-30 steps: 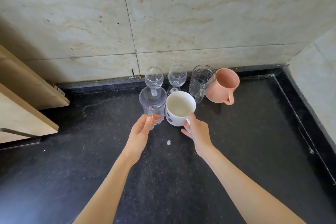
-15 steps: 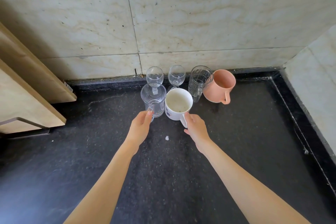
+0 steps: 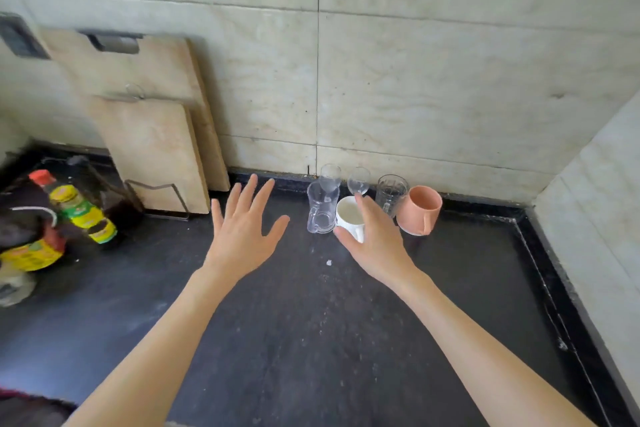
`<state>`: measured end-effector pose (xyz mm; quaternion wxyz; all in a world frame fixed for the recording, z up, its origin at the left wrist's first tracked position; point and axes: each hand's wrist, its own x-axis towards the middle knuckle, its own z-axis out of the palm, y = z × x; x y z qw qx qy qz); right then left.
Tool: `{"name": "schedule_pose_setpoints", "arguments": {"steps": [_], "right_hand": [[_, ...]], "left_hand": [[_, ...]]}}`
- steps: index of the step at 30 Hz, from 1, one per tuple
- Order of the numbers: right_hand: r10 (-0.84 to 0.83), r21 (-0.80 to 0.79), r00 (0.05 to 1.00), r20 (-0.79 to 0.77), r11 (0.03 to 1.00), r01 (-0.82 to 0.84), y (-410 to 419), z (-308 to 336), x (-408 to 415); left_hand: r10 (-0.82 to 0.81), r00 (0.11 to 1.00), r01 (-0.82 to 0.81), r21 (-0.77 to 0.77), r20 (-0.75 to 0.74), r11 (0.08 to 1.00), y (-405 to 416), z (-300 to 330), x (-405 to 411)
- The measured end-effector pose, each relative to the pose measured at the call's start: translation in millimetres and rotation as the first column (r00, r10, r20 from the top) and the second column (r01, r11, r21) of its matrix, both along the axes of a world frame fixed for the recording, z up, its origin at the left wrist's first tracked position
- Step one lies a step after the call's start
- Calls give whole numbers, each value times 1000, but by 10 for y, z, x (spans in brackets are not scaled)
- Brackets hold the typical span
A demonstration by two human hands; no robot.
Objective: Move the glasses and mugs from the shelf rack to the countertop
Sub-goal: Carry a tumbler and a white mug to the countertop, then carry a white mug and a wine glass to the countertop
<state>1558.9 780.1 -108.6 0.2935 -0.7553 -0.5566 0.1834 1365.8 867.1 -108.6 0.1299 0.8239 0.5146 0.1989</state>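
Note:
Against the back wall on the black countertop (image 3: 311, 322) stand two small stemmed glasses (image 3: 330, 175) (image 3: 358, 180), a ribbed clear mug (image 3: 390, 191) and a pink mug (image 3: 419, 210). In front of them are a clear glass mug (image 3: 322, 208) and a white mug (image 3: 349, 215). My left hand (image 3: 244, 232) hovers open, fingers spread, to the left of the clear glass mug, apart from it. My right hand (image 3: 375, 243) is open just in front of the white mug, partly covering its handle side; it does not grip it.
Two wooden cutting boards (image 3: 152, 135) lean on the wall in a wire holder at the left. Sauce bottles (image 3: 81, 208) stand at the far left. A raised black rim (image 3: 554, 288) and a side wall bound the counter on the right.
Both hands have let go: the left left the clear glass mug and moved left, the right opened beside the white mug. The camera tilted up and left, showing boards and bottles.

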Motion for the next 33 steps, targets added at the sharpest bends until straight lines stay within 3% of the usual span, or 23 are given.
{"name": "schedule_pose_setpoints", "arguments": {"steps": [4,8,14,23,33], "right_hand": [[195,26,936,293,977,-212,-417,365,-473],[334,33,853,402,925,-378,-800,520,-1082],[502,71,703,504,787,-613,-1172,684,-2250],[731,87,414,542,442,-893,-2330,844,-4544],[816,105,109,568,60,-993,-4397,842,-7134]], "left_hand": [[133,987,-117,155,-94,981,-805,274,-543],[271,946,-231,220,-178,948,-1497,442,-1188],[520,833,-465,272,-187,843,-2476,643,-2340],[834,532,-797,248,-143,551,-4397,715,-4237],[972,175,-958,202,-156,205,-7046,669,-6232]]}}
